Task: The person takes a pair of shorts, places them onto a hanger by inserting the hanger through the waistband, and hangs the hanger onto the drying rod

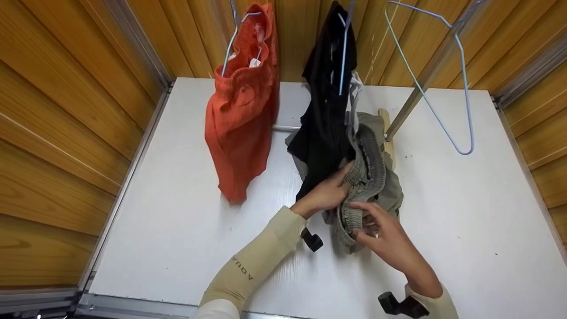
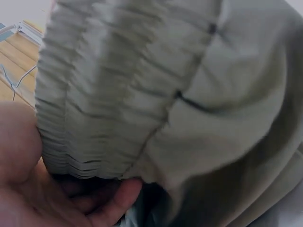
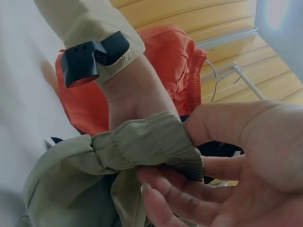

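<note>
Olive pants (image 1: pixel 392 190) with a gathered elastic waistband hang bunched over the white table, beside black pants (image 1: pixel 325 128) on a hanger. My left hand (image 1: pixel 328 192) grips the waistband from the left, partly hidden by cloth. In the left wrist view, the left fingers (image 2: pixel 116 203) curl under the gathered waistband (image 2: pixel 104 94). On the near side my right hand (image 1: pixel 387 237) holds the same band. Its thumb and fingers lie on opposite faces of the waistband (image 3: pixel 147 142) in the right wrist view.
Red-orange pants (image 1: pixel 241 128) hang on a blue wire hanger at the left. A bare blue hanger (image 1: pixel 469 110) hangs at the right, near a metal pole (image 1: pixel 418 91) with a wooden foot. Wood-panelled walls (image 1: pixel 57 88) enclose the white table (image 1: pixel 177 230).
</note>
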Demonstrator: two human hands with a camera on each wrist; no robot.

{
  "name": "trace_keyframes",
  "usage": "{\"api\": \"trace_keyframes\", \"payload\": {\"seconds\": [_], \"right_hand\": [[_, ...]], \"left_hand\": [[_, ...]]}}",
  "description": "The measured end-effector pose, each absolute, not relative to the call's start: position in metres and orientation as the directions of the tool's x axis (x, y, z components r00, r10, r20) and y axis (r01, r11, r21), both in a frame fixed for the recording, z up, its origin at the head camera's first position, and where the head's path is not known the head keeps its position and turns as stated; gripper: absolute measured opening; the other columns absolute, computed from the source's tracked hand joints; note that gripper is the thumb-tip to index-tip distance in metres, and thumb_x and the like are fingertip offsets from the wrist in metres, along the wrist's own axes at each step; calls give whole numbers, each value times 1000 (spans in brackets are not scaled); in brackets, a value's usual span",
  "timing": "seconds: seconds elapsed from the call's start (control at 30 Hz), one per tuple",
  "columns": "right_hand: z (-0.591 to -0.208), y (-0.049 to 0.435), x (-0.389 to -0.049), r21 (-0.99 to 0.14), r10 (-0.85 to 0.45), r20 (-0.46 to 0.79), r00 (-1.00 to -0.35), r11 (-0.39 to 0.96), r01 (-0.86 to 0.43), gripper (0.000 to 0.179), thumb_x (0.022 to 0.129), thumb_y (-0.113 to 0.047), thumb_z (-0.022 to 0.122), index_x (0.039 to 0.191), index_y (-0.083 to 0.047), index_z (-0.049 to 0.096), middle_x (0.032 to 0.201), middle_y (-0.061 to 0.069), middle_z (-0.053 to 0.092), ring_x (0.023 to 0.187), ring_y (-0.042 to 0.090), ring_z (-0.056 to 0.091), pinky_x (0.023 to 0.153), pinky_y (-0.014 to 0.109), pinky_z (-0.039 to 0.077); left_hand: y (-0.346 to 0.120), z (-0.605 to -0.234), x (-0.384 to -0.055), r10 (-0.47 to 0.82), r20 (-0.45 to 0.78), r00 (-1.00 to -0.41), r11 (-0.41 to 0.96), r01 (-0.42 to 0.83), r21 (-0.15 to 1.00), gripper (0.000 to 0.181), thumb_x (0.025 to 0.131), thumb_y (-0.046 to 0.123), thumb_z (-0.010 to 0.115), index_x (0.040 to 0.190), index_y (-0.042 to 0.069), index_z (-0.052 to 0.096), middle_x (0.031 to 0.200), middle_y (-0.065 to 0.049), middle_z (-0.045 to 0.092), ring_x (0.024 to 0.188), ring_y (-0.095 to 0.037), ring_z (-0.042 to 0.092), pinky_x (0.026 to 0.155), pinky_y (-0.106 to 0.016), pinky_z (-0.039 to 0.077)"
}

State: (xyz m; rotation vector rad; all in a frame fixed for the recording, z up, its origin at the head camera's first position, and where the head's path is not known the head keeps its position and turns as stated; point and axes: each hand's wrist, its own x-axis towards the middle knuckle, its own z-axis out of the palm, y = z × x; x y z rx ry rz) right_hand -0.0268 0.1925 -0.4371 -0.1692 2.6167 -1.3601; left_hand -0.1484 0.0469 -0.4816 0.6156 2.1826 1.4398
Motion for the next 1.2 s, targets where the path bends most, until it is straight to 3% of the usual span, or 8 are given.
{"api": "trace_keyframes", "payload": {"seconds": [0.17,0.3,0.53,0.7,0.87,0.93,1.07,1.2], "right_hand": [[-441,195,-29,-812,-161,-136,-977,584,16,49,89,-5,66,135,-13,53,129,7,55,100,17,55,83,32,52],[-443,196,-31,-817,-157,-144,-977,575,29,49,89,-4,66,135,-11,52,133,9,54,103,18,54,83,30,52],[-450,202,-35,-812,-114,-137,-984,582,46,42,92,-10,64,133,-11,55,124,10,58,93,14,50,74,24,47],[-450,210,-42,-841,-37,-180,-983,525,134,37,102,-12,45,138,-3,49,123,17,58,103,16,55,78,16,43],[-448,219,-50,-920,46,-208,-977,331,211,50,107,-28,23,144,1,40,134,22,52,102,-7,53,85,10,43],[-447,223,-53,-935,55,-212,-976,278,219,60,106,-40,17,145,2,38,145,20,43,111,-14,49,92,8,40],[-446,227,-60,-944,68,-243,-968,215,252,77,101,-55,12,145,4,36,143,22,43,106,-11,54,89,12,46],[-447,230,-69,-954,85,-263,-961,125,272,80,100,-58,15,146,4,33,131,4,50,105,-7,56,86,15,49]], "left_hand": [[45,-478,-147,679,-52,-733,305,217,927,58,97,2,37,151,24,34,153,0,39,136,-8,39,113,-23,30],[44,-475,-146,718,-28,-695,297,270,916,59,96,0,39,147,30,40,146,2,48,108,-8,53,96,-19,40],[40,-467,-142,729,53,-682,275,362,891,54,97,1,42,140,32,50,131,2,62,86,-5,55,81,-14,42],[35,-459,-136,714,122,-690,191,359,914,53,96,-2,42,139,28,53,129,3,63,63,-5,48,63,-14,42],[27,-452,-131,699,210,-684,136,415,899,52,94,-6,44,136,22,57,131,4,61,92,-1,55,76,-13,44],[24,-450,-129,695,238,-678,131,445,886,51,92,-7,46,133,21,60,128,3,63,105,-1,54,84,-14,43],[19,-446,-126,706,262,-658,131,485,865,53,90,-7,45,132,22,61,121,4,65,105,-2,55,85,-14,43],[15,-445,-122,729,292,-619,119,535,836,52,91,-6,44,132,21,61,119,4,65,107,-2,55,90,-14,42]]}}
